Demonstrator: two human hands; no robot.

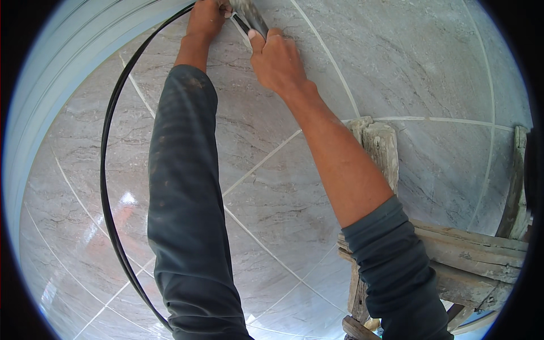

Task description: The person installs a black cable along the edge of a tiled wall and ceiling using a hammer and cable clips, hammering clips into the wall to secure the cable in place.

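Observation:
Both my arms reach up to the top of the view, in dark grey sleeves. My right hand (pixel 277 59) grips a grey, dusty tool (pixel 249 16) with a dark body, held against the marble-patterned tiles (pixel 283 198). My left hand (pixel 205 18) is closed on the upper end of the same tool, close to where a black cable (pixel 107 170) arrives. The cable loops down along the left side and runs off at the bottom. The tool's tip is cut off by the frame edge.
Rough wooden planks of a scaffold or ladder (pixel 453 249) stand at the lower right, with an upright post (pixel 379 147) behind my right forearm. A pale blue-white wall strip (pixel 51 85) curves along the left. White grout lines cross the tiles.

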